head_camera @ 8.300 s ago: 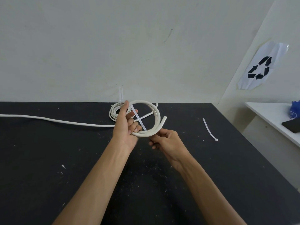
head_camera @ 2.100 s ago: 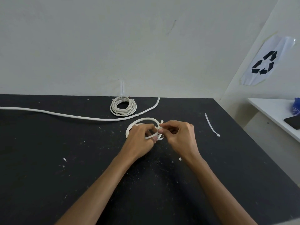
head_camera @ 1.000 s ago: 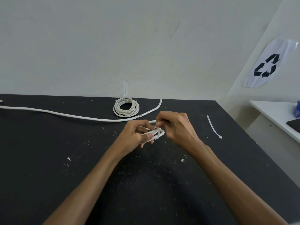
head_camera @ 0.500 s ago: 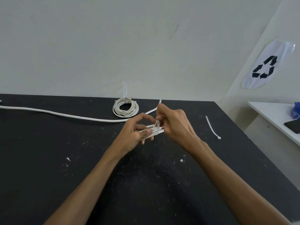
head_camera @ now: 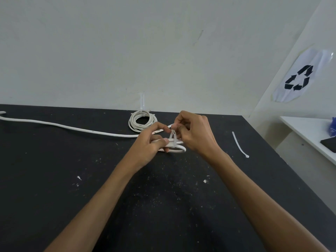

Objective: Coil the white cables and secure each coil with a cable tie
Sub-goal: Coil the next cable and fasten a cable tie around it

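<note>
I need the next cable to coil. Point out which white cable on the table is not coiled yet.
The long white cable lying stretched out across the table's left side. The small coil by the wall is tied, and the hands hold another coil.

Black tabletop (head_camera: 54,179), scuffed, flecked with pale debris; fills lower frame. Plain off-white wall (head_camera: 127,51) across upper frame; faint crack upper centre. Angled side wall, upper right, bearing recycling-symbol sign (head_camera: 298,78). White shelf (head_camera: 309,128) at right edge, carrying dark flat object (head_camera: 330,142).
</note>
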Action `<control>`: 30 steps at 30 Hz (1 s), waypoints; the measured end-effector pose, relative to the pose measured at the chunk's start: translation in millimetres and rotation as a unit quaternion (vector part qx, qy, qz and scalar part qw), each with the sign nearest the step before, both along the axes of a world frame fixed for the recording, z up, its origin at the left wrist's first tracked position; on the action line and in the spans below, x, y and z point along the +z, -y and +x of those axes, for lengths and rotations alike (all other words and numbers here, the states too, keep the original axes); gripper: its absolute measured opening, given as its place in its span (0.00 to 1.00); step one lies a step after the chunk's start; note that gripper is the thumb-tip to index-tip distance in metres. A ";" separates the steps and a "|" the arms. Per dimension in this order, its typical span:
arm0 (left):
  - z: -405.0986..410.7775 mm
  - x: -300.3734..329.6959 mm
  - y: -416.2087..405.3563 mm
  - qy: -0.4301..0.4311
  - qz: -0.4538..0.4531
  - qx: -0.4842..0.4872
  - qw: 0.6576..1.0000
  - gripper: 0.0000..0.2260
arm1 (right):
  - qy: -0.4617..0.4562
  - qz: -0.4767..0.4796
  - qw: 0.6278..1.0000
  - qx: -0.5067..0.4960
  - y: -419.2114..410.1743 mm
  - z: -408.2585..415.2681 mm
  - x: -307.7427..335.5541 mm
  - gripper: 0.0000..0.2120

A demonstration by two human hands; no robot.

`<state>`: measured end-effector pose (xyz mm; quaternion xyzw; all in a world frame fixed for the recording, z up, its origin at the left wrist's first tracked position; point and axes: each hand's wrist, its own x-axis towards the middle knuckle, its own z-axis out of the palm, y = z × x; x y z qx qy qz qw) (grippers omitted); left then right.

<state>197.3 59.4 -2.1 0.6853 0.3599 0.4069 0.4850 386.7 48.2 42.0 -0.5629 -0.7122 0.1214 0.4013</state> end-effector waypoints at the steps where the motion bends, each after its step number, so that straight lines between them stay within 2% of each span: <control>1: -0.8 1.0 0.2 -0.013 0.022 0.011 1.000 0.08 | -0.009 -0.005 1.000 -0.002 0.1 -2.1 0.9 0.10; 4: -3.7 3.5 2.5 -0.058 0.085 0.067 0.992 0.07 | -0.052 -0.024 0.998 -0.006 -1.5 -11.3 5.3 0.08; 7: -10.0 6.2 2.5 -0.066 0.106 0.084 0.989 0.10 | -0.084 -0.035 0.996 -0.006 -8.1 -22.5 9.5 0.08; 16: -31.0 7.8 -13.9 -0.001 0.087 0.100 0.991 0.12 | -0.125 -0.115 0.985 0.005 -36.2 -37.4 27.0 0.09; 19: -29.8 14.2 -16.5 0.023 0.052 0.110 0.992 0.09 | -0.144 -0.136 0.980 0.028 -40.8 -36.8 29.5 0.09; 24: -26.0 15.0 -23.3 -0.012 0.018 0.158 0.987 0.08 | -0.152 -0.152 0.975 0.048 -41.2 -40.3 22.7 0.09; 30: -27.0 10.1 -24.6 -0.025 0.003 0.132 0.991 0.12 | -0.124 -0.140 0.982 0.039 -41.6 -39.8 15.3 0.09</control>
